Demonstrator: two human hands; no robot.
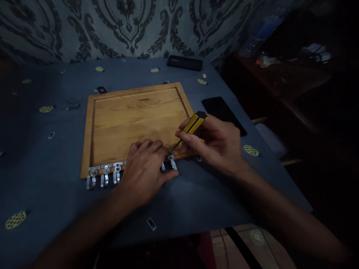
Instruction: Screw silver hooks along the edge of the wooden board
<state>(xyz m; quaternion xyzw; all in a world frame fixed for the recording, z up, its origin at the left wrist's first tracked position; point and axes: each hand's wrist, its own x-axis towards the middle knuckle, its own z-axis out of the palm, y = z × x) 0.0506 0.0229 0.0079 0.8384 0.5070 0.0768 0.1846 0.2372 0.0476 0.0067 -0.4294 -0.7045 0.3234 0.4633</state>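
Note:
A framed wooden board (pixel 140 116) lies flat, with a row of silver metal hooks (pixel 106 173) along its near edge. My left hand (pixel 144 170) covers the middle of that row. Its fingers bend over the board's edge and its thumb stretches along the near side, gripping around the hooks at the right end. In my right hand (pixel 218 144) is a yellow and black screwdriver (pixel 193 123), pinched by the handle and tilted. The screwdriver's tip meets the rightmost hook (pixel 173 161), close to my left fingertips. A screw under the tip is too small to make out.
A black phone (pixel 224 114) lies right of the board, and a black oblong case (pixel 184 62) sits near the wall. Small metal pieces (pixel 71 104) are at the left on the blue tablecloth (pixel 56 194). A dark wooden surface (pixel 280 86) with a bottle (pixel 256 39) stands at right.

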